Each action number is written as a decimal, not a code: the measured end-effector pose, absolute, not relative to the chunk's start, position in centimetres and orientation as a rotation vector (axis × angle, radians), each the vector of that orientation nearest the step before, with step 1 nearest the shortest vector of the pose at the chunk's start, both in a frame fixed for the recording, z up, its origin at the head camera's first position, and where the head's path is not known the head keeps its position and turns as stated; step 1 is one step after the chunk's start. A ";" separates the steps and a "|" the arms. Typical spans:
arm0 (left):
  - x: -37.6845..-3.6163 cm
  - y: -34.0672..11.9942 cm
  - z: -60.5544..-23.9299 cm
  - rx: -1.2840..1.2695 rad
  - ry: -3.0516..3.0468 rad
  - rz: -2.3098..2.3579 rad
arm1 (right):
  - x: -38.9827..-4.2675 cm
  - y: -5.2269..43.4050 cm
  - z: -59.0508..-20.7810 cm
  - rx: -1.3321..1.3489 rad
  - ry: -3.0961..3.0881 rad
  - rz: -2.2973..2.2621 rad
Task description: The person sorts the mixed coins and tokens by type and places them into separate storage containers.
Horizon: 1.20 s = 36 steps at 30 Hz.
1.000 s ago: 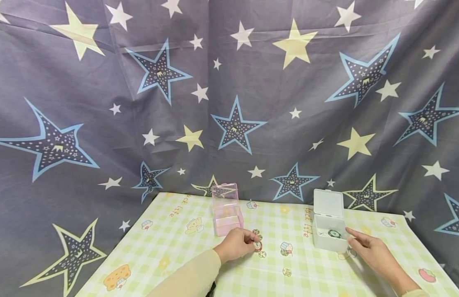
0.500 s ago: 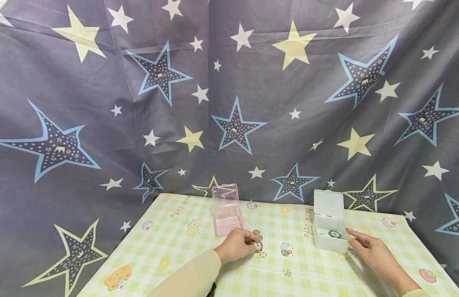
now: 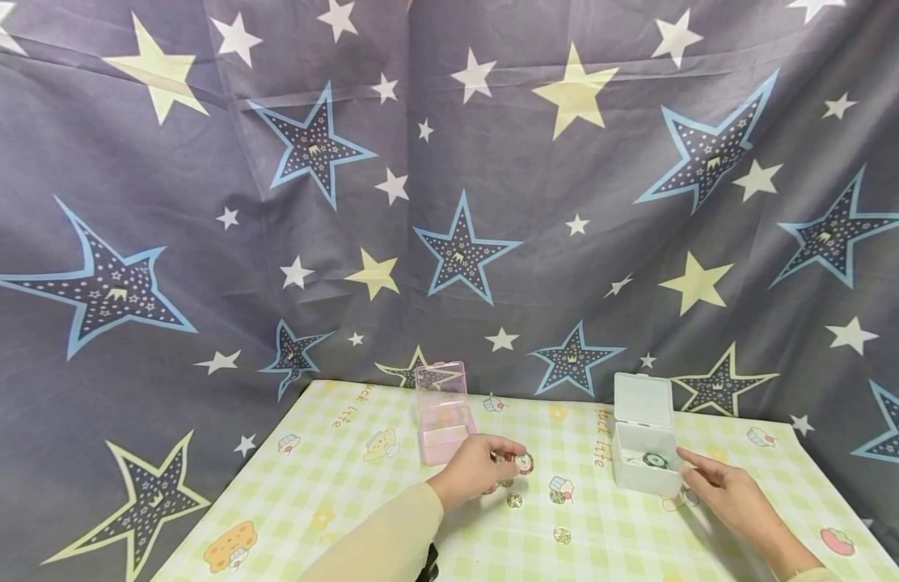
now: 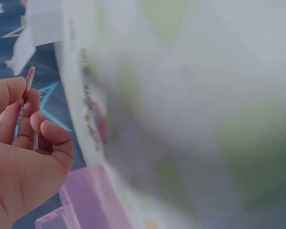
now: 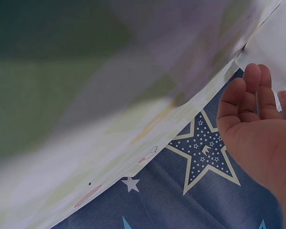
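Observation:
My left hand [image 3: 467, 473] pinches a small round red-and-white disc [image 3: 525, 463] between thumb and fingertips, raised above the cloth. In the left wrist view the disc [image 4: 30, 78] shows edge-on. Beneath and in front of that hand lie several small shiny round pieces [image 3: 514, 501], some partly hidden by it. My right hand [image 3: 736, 501] touches the right side of a white box [image 3: 642, 478] with relaxed fingers. The box's lid stands raised at the back, and a green-rimmed disc [image 3: 655, 460] lies inside. In the right wrist view the fingers [image 5: 250, 95] lie against the white wall.
A clear pink box [image 3: 436, 454] with its lid raised stands behind my left hand. A green checked cloth [image 3: 377, 501] with printed cartoons covers the table. Behind the table's far edge hangs a dark curtain [image 3: 464, 331] with stars.
My left hand has lifted the red-and-white disc off the cloth and shifted it slightly right and away. The right hand and both boxes stay where they were.

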<state>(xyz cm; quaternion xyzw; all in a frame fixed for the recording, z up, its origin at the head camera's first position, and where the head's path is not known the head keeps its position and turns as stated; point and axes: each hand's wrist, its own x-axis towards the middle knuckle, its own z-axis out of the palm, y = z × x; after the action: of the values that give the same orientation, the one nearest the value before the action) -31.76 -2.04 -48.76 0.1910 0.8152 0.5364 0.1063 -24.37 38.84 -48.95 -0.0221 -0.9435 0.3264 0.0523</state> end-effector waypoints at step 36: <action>-30.0 10.6 -46.6 0.489 2.249 2.064 | -24.6 38.8 -49.0 -0.083 -2.865 0.965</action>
<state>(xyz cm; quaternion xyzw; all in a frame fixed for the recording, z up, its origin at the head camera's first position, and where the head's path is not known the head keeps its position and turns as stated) -29.97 10.63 -46.65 0.1582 0.7273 0.6674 0.0251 -24.55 38.78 -48.98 -0.0273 -0.9458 0.3184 0.0584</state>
